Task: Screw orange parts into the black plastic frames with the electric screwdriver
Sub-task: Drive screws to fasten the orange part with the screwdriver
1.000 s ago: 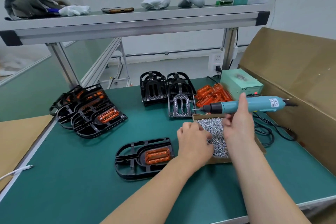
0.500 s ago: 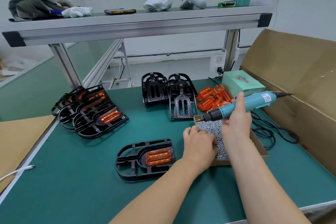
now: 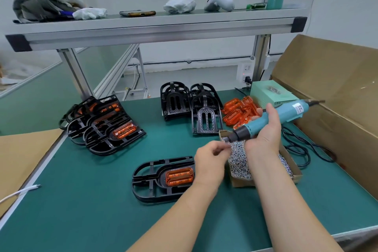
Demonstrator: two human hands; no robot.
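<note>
A black plastic frame (image 3: 151, 182) with an orange part (image 3: 179, 175) seated in it lies on the green mat in front of me. My right hand (image 3: 263, 135) grips the teal electric screwdriver (image 3: 272, 119), tip pointing down-left over the cardboard box of screws (image 3: 239, 161). My left hand (image 3: 211, 161) hovers just left of the tip, fingers curled and pinching what looks like a small screw; the screw itself is too small to make out clearly.
Finished frames with orange parts (image 3: 106, 125) are stacked at the left. Bare black frames (image 3: 192, 106) stand behind, loose orange parts (image 3: 237, 110) and a green box (image 3: 270, 93) to their right. A black cable (image 3: 300, 149) and a large cardboard box (image 3: 337, 108) fill the right side.
My left hand has lifted out of the screw box toward the screwdriver tip. The screwdriver has tilted further, its tip dropping down toward the box.
</note>
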